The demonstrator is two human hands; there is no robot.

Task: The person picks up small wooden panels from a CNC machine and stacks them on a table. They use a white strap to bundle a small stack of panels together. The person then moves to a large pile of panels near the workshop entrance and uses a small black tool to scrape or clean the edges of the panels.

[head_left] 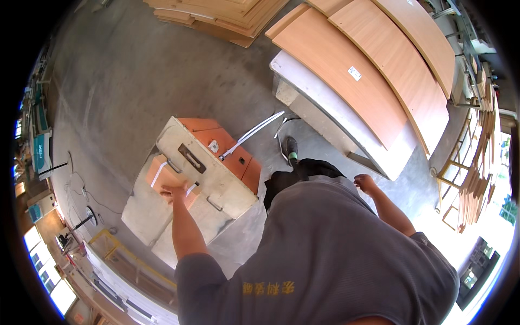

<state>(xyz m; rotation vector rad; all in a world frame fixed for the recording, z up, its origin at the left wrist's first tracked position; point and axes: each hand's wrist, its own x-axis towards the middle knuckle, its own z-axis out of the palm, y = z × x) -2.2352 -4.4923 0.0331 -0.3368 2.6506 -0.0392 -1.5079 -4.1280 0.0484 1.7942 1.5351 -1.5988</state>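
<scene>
A cream-topped machine with orange sides (pixel 142 205), which looks like a strapping machine, stands left of my body. On its top lies a small bundle of wood-coloured boards (pixel 157 169), with white straps across it. My left hand (pixel 174 193) grips the bundle at its near left edge, fingers partly bent over the wood. White strapping (pixel 254 130) runs from the machine's orange side toward the floor by my foot. My right hand (pixel 366 184) hangs by my right side, fingers curled, with nothing visible in them.
Large wood-coloured panels (pixel 336 70) lie stacked on a white-topped table (pixel 374 154) at the front right. Flat brown sheets (pixel 216 19) are piled at the far side. A yellow rack (pixel 452 176) with boards stands right; a yellow frame (pixel 116 246) stands lower left. Cables cross the left floor.
</scene>
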